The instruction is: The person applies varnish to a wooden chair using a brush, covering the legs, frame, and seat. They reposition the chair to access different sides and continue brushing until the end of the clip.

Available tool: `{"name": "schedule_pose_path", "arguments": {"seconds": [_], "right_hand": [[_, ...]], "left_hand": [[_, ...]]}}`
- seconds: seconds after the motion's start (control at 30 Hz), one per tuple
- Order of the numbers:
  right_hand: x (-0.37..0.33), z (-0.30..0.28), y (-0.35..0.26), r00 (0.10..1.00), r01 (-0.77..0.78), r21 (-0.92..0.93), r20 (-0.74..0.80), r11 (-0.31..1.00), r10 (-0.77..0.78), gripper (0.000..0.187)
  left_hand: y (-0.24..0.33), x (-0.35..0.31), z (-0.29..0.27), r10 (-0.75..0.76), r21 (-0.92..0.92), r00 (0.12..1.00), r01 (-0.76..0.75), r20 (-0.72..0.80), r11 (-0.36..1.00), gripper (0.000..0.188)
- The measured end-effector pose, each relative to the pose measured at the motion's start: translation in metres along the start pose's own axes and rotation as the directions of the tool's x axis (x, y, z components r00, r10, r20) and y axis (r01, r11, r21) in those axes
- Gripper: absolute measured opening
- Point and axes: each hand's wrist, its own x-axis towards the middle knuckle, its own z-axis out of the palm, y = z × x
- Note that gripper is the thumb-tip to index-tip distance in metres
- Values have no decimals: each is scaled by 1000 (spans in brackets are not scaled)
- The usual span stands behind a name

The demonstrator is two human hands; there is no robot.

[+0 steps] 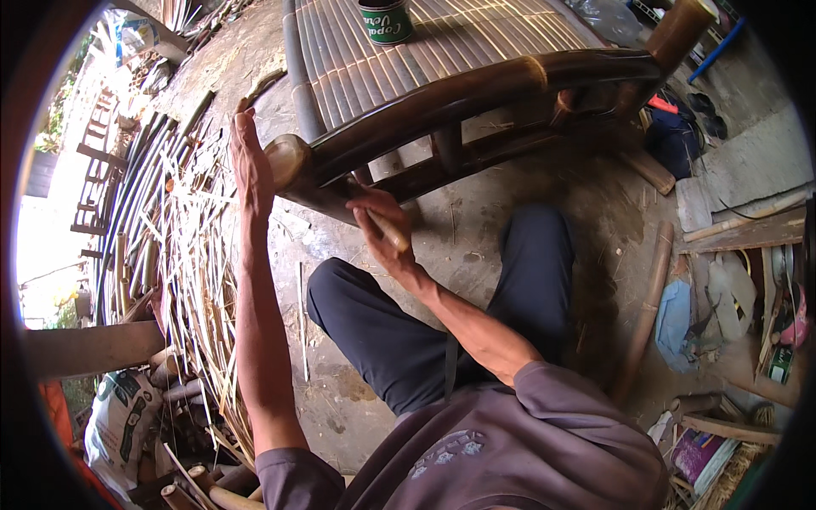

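A dark, glossy bamboo bench [408,89] stands before me, its curved rail running toward the upper right. My left hand [250,166] rests against the left side of its thick end post [289,160], fingers stretched out and holding nothing. Below the rail, my right hand [384,223] is closed round a paintbrush [392,232] with a pale wooden handle. Its head, mostly hidden by my fingers, points at the lower bars near the post. On the slatted bamboo surface [476,34] stands a green and black tin can [387,20].
Split bamboo strips [200,280] and dark poles [149,187] lie heaped on the left. A white sack [119,421] is at the lower left. To the right are a bamboo pole [650,297], a blue cloth [674,323] and a cluttered shelf [748,242].
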Motion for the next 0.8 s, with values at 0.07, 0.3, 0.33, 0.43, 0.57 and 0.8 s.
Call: {"name": "schedule_pose_path", "arguments": {"seconds": [0.07, 0.3, 0.33, 0.43, 0.57, 0.8], "right_hand": [[6, -7, -11, 973, 214, -171, 129, 962, -193, 7], [41, -60, -109, 896, 344, -435, -112, 832, -429, 16], [39, -46, -113, 922, 314, -303, -129, 900, -365, 15], [31, 4, -105, 910, 410, -300, 75, 861, -407, 11], [65, -26, -117, 929, 303, -40, 237, 952, -285, 8], [212, -311, -125, 848, 282, -633, -187, 721, -496, 19]], "left_hand": [[4, 5, -6, 79, 85, 997, -77, -23, 993, 68], [-10, 3, -19, 98, 2, 993, -98, -69, 995, 68], [-2, 4, -13, 46, -28, 997, -48, -67, 998, 70], [-3, 9, -3, 36, -65, 999, -37, -20, 997, 73], [-27, 11, -8, 86, -202, 996, -88, -19, 975, 60], [-5, 7, -6, 46, -32, 998, -45, 31, 998, 63]]}}
